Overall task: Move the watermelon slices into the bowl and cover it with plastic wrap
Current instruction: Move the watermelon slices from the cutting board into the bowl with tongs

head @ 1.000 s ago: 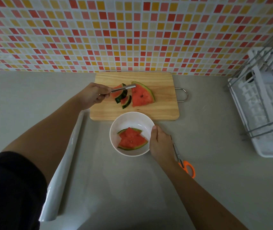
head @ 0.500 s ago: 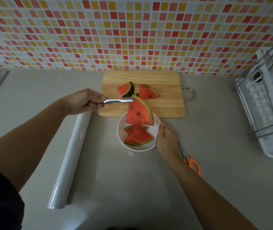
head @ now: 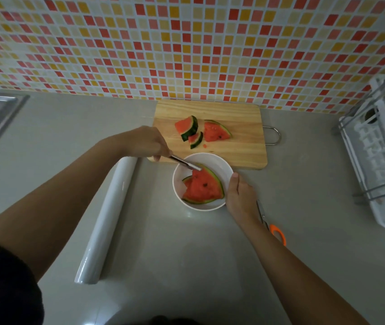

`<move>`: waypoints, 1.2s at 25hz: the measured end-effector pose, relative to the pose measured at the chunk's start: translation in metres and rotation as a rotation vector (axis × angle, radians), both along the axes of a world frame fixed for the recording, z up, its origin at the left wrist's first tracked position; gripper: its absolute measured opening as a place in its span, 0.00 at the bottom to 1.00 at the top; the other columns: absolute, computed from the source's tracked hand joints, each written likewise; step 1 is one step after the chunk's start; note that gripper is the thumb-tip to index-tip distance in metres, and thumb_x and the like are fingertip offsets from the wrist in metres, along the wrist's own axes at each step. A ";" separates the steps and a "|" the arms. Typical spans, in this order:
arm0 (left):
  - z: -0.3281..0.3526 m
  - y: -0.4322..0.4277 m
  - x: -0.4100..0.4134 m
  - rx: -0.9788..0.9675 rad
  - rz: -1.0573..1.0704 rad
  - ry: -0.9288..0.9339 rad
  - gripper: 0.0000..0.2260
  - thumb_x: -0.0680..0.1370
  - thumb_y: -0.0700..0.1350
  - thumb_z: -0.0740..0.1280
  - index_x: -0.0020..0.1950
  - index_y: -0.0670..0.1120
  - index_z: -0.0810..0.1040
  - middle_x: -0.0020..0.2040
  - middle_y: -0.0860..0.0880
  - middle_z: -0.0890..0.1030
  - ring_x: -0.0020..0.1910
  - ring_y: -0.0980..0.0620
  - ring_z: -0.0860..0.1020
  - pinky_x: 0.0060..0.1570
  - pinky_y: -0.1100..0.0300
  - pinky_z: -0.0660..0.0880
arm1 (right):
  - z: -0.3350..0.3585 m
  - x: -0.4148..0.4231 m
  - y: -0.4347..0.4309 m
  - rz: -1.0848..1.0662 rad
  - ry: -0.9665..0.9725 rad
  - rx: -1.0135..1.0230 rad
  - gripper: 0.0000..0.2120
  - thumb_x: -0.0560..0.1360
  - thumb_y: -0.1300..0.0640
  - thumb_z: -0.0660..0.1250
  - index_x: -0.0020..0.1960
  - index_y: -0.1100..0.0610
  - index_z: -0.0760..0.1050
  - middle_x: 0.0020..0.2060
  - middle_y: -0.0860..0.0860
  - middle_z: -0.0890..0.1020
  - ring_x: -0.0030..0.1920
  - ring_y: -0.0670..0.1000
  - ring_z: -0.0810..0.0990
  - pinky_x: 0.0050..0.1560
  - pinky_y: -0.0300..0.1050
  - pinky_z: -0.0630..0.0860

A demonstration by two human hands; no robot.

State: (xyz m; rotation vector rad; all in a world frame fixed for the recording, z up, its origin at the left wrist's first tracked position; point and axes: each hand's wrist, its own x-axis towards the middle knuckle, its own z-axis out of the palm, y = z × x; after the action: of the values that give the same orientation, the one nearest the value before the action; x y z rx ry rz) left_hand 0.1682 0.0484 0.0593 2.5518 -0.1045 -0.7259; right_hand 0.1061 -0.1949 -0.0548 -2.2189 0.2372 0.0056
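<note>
Tongs (head: 184,163) in left hand (head: 148,143) touch slice (head: 204,186) inside bowl (head: 219,164).

Red, yellow and white mosaic tile wall (head: 186,43) behind a grey countertop (head: 186,266), dim light.

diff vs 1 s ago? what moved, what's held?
The left hand, gripping the tongs, lifted the big slice off the board and brought it toward the person, down into the bowl onto the slice already there; the tongs are still at its top edge. Unchanged: right hand holding the bowl's rim, other pieces on the board, wrap roll, scissors.
</note>
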 end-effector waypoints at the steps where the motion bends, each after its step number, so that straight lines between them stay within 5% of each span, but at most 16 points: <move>1: 0.008 0.003 0.002 0.049 -0.016 -0.025 0.11 0.76 0.50 0.66 0.35 0.51 0.80 0.34 0.57 0.80 0.37 0.58 0.75 0.37 0.66 0.65 | 0.000 -0.001 0.000 0.005 0.000 -0.002 0.21 0.81 0.52 0.49 0.43 0.63 0.75 0.42 0.63 0.81 0.44 0.61 0.78 0.38 0.45 0.62; 4: 0.016 0.017 0.010 0.054 0.068 -0.084 0.10 0.77 0.51 0.64 0.42 0.49 0.82 0.37 0.55 0.81 0.39 0.58 0.76 0.38 0.65 0.66 | 0.000 -0.001 -0.001 0.013 -0.014 -0.019 0.20 0.81 0.53 0.49 0.42 0.63 0.74 0.39 0.62 0.80 0.41 0.60 0.77 0.37 0.44 0.59; 10: -0.035 0.025 0.015 -0.225 0.734 -0.097 0.11 0.76 0.46 0.66 0.38 0.40 0.79 0.34 0.46 0.78 0.29 0.52 0.70 0.31 0.61 0.67 | 0.000 0.000 -0.001 0.031 -0.009 -0.004 0.19 0.81 0.54 0.50 0.42 0.62 0.73 0.37 0.59 0.80 0.39 0.60 0.77 0.37 0.45 0.64; 14: -0.057 0.016 0.030 -0.408 0.880 -0.024 0.11 0.77 0.45 0.65 0.48 0.37 0.79 0.35 0.44 0.78 0.28 0.52 0.67 0.27 0.62 0.63 | -0.001 0.001 -0.001 0.029 -0.006 -0.003 0.19 0.81 0.54 0.50 0.43 0.63 0.74 0.40 0.61 0.81 0.42 0.60 0.78 0.39 0.45 0.66; 21: -0.060 0.020 0.045 -0.536 0.846 0.006 0.10 0.77 0.43 0.64 0.46 0.36 0.78 0.34 0.44 0.75 0.25 0.54 0.63 0.20 0.66 0.59 | -0.001 0.001 -0.002 0.033 0.000 -0.011 0.18 0.81 0.53 0.50 0.42 0.58 0.73 0.38 0.58 0.81 0.37 0.56 0.75 0.38 0.44 0.64; 25: -0.060 0.019 0.046 -0.497 0.679 0.036 0.10 0.76 0.43 0.64 0.45 0.35 0.79 0.34 0.46 0.73 0.26 0.54 0.62 0.22 0.66 0.60 | -0.002 0.001 -0.002 0.032 -0.002 -0.018 0.18 0.81 0.53 0.50 0.43 0.59 0.74 0.39 0.59 0.81 0.40 0.59 0.78 0.38 0.45 0.65; 30: -0.073 0.009 0.045 -0.541 0.722 0.020 0.08 0.76 0.40 0.65 0.40 0.37 0.79 0.34 0.44 0.74 0.26 0.53 0.62 0.22 0.66 0.59 | 0.000 0.001 -0.002 0.043 -0.002 -0.015 0.18 0.81 0.53 0.50 0.44 0.61 0.74 0.40 0.61 0.81 0.42 0.61 0.78 0.39 0.46 0.67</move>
State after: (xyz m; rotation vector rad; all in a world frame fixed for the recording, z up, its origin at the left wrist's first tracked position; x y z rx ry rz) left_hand 0.2132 0.0578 -0.0136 1.8604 0.5294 -0.3629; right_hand 0.1067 -0.1966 -0.0546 -2.2389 0.1889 0.0255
